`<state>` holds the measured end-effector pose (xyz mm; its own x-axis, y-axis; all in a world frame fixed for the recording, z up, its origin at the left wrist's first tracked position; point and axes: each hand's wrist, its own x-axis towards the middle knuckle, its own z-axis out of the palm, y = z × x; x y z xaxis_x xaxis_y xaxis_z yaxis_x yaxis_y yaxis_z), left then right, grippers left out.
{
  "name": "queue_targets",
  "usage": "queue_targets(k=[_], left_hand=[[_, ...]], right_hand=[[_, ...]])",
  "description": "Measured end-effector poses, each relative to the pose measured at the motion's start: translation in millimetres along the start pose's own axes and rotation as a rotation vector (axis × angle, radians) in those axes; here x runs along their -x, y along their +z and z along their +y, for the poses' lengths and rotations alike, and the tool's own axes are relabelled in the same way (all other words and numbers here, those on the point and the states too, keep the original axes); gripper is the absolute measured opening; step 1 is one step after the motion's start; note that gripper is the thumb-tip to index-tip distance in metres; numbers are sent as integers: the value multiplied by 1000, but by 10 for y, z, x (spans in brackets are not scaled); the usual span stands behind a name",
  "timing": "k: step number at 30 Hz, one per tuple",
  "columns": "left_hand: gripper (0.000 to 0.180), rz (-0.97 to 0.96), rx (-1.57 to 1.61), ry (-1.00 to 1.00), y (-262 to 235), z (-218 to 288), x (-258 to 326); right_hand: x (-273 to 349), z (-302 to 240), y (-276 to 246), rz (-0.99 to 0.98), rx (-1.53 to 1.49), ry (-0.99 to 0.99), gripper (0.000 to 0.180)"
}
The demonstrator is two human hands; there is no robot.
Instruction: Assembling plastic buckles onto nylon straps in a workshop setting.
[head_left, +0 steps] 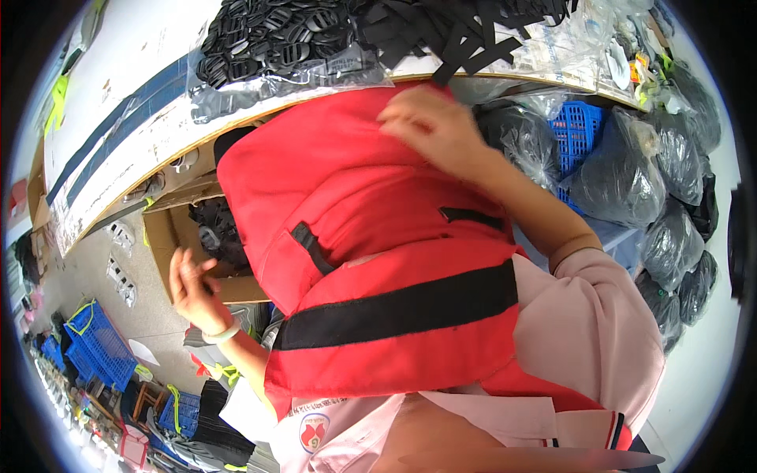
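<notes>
A red life vest [371, 205] with a wide black strap [394, 311] across it lies against my chest, reaching up to the table edge. My right hand [434, 126] grips the vest's top edge, fingers bent into the red fabric. My left hand [195, 290], wearing a pale wristband, hovers with spread fingers at the front rim of an open cardboard box [169, 236]. Black plastic buckles [217, 232] fill the box; the hand holds nothing that I can see. Short black tabs [311, 246] are sewn on the vest.
The white table [118, 118] ahead carries a clear bag of black buckles [276, 39] and a heap of black webbing strips [465, 31]. Bagged dark goods [623, 173] and a blue crate [579, 130] sit at right. More blue crates [95, 343] stand on the floor at left.
</notes>
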<state>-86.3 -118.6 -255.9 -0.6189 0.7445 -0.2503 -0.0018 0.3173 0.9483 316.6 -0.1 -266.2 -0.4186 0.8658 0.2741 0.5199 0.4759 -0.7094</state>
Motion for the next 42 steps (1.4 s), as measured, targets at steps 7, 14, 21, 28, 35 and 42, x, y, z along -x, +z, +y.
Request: queue_targets(k=[7, 14, 21, 28, 35, 42], left_hand=[[44, -321, 675, -354, 286, -478, -52], [16, -715, 322, -209, 1474, -188, 344], [12, -746, 427, -239, 1707, 1, 428], [6, -689, 301, -156, 1614, -55, 389], [9, -756, 378, -183, 1629, -112, 285], [7, -627, 810, -357, 1770, -127, 302]], right_hand=[[369, 1041, -745, 347, 562, 110, 20], [-21, 392, -908, 502, 604, -214, 17], [-249, -564, -60, -257, -360, 491, 25], [-232, -512, 355, -421, -783, 746, 23], [-281, -334, 554, -441, -655, 497, 21], [-297, -349, 618, -251, -841, 646, 24]])
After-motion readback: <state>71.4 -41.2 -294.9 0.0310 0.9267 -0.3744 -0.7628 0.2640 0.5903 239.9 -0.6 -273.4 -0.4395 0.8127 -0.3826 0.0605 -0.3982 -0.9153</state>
